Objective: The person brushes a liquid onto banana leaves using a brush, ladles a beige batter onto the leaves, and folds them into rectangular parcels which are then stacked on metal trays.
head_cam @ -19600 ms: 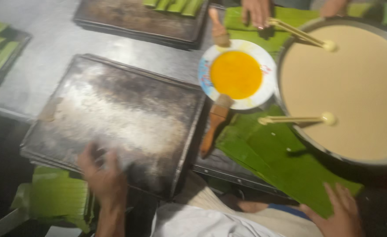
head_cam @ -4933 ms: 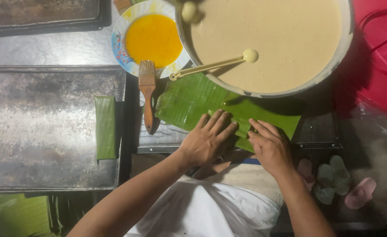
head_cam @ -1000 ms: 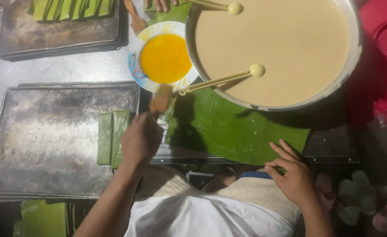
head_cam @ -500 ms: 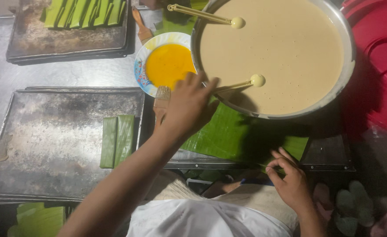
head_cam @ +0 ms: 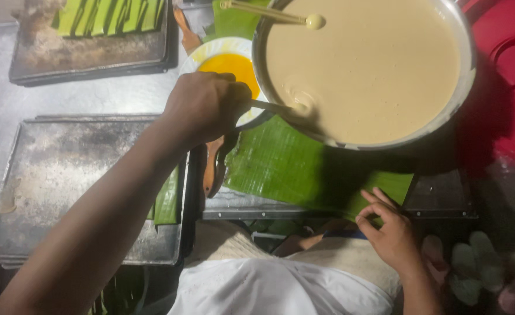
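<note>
Two hands: we've got our left hand [head_cam: 208, 105] closed on the ladle handle [head_cam: 272, 107], and our right hand [head_cam: 389, 233] resting with loosely curled fingers on the near edge of the banana leaf [head_cam: 292, 169], gripping nothing.
Ladle: thin pale stick, its scoop end down in the batter [head_cam: 368, 64] just past the left hand's knuckles; the bowl of it is hidden under the surface.
Doing it well: we judge a shallow, level scoop is best, lifted slowly and let drip over the pan [head_cam: 465, 76] before it crosses to the leaf, since this batter looks runny and would trail.
Right hand's job: we'd keep it pinning the leaf flat so it doesn't curl or slide on the worktop [head_cam: 94, 102].
Batter: smooth, creamy beige, glossy, with a swirl where the ladle stirs.
Pan: wide, round, metal, thin rim, beyond both hands.
Second ladle: same stick and ball end [head_cam: 313, 21], resting across the far rim.
Leaf: deep green, ribbed, waxy, lying between the hands.
Saucer: small patterned plate of orange liquid [head_cam: 231, 65], partly under the left hand.
Brush: wooden handle [head_cam: 211, 166] beneath the left wrist.
Tray: dull, blotched metal sheet [head_cam: 65, 175] under the left forearm, folded green parcels [head_cam: 167, 201] on its inner edge.
Far tray: more green strips [head_cam: 111, 14] lined up, well beyond the left hand.
</note>
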